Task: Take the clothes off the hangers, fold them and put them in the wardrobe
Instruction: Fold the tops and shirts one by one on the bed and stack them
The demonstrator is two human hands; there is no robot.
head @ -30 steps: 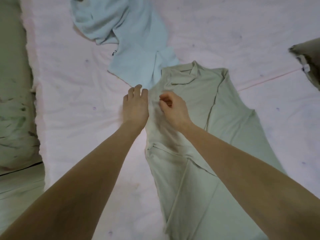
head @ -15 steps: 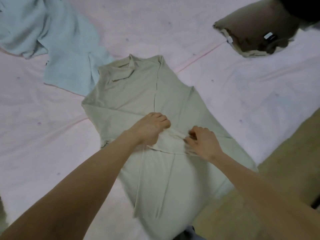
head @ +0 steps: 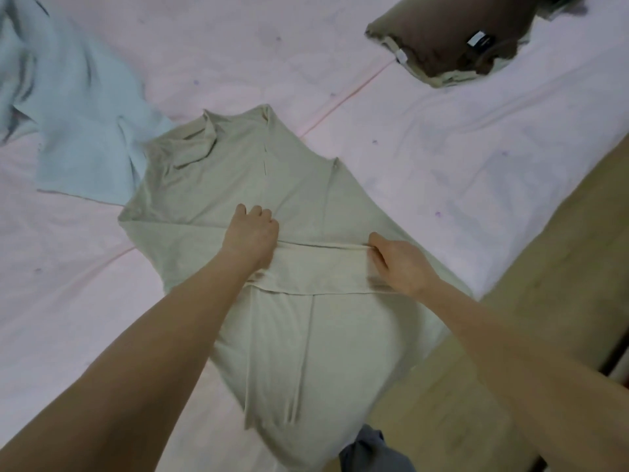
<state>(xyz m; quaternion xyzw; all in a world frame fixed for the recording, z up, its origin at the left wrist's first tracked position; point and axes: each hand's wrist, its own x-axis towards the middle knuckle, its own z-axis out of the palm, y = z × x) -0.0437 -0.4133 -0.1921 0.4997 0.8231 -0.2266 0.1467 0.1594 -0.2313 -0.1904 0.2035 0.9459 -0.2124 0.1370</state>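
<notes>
While spread on the bed sheet point(head: 425, 137), beige shirt point(head: 306, 335), left hand point(head: 252, 233) curled pressing it; right hand point(head: 401, 264) pinching its fold

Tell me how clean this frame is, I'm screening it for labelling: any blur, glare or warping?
Head view: dim, flat light, no glare; soft throughout, the dark folded garment smeared; wide-angle stretch swells the forearms at the bottom; both hands on the beige shirt readable.

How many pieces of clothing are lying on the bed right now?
3. A beige garment lies in the middle under both hands, a light blue one at the upper left, and a folded brown one at the upper right. More may lie outside the view.
</notes>
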